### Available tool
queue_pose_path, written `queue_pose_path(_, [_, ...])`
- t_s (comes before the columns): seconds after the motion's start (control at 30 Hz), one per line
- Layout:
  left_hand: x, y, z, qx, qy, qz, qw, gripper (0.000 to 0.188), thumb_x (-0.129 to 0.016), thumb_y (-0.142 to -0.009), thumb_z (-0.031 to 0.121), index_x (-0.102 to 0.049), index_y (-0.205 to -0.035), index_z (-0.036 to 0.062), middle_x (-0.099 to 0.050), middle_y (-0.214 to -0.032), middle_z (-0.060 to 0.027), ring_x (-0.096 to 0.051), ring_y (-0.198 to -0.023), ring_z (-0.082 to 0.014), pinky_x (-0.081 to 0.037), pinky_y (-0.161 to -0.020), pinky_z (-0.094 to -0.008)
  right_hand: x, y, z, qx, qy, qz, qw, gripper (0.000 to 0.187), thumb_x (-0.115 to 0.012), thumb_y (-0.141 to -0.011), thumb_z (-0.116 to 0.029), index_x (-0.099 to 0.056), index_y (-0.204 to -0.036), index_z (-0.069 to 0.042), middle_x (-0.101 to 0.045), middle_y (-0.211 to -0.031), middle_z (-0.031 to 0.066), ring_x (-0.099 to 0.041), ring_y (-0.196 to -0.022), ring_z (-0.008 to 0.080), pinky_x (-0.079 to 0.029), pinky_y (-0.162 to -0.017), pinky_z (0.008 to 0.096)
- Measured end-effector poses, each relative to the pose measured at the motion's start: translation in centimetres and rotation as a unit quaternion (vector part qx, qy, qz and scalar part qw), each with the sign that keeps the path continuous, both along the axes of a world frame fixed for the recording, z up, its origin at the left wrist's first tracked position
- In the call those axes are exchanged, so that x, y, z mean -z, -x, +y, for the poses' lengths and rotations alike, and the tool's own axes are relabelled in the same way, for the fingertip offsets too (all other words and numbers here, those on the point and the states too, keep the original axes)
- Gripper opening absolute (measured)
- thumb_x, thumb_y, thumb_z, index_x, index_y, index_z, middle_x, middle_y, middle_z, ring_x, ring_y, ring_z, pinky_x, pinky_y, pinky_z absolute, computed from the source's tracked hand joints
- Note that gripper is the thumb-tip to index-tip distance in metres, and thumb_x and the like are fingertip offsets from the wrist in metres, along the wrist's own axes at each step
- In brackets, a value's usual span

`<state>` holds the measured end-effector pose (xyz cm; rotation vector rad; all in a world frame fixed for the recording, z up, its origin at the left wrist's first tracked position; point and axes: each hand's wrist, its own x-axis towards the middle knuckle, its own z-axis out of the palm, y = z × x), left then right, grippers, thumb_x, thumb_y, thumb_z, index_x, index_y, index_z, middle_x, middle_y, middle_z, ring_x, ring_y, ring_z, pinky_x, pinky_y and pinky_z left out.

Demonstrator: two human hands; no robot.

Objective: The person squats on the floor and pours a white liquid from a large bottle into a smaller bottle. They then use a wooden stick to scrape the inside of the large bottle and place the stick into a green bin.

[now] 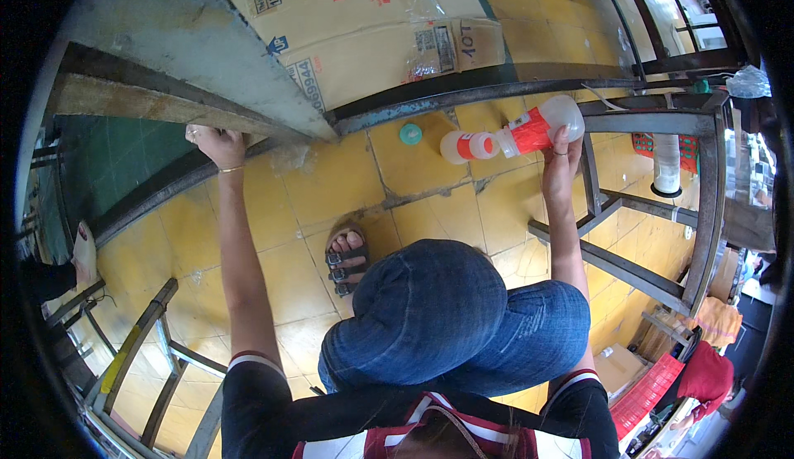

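Observation:
My right hand holds a translucent plastic bottle with a red label, tilted so its neck points left and down. That neck meets or nearly meets the mouth of a second, smaller-looking translucent bottle with an orange-red label, on the tiled floor; whether the two touch I cannot tell. To their left a round green cap lies on the tiles. Out to the left, my left hand is closed on the lower edge of a wooden board under a grey panel; its fingertips are partly hidden.
Flattened cardboard lies beyond a dark metal rail. A metal frame stands at right, another at lower left. My sandalled foot is on the yellow tiles. Another person's foot shows at far left.

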<state>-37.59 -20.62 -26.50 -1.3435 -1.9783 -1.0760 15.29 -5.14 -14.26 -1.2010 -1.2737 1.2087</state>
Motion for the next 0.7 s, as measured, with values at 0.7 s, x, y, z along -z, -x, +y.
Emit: queue_pose_path(0.7, [-2.2,-26.4,-10.0,0.111,0.220,-0.445,0.861,0.016,-0.069,-0.079,0.006,-0.061,-0.092,0.0020,-0.057,-0.093,-0.0129,-0.056,-0.087,-0.0275,-0.045,-0.079,-0.0360,-0.6,-0.2,-0.3,0.012,0.042,0.084,0.995,0.063,-0.053,-0.094,-0.046,-0.034,-0.138,-0.006,-0.048,-0.132,0.0118,-0.053,-0.117,0.0225,-0.046,-0.096,0.0411])
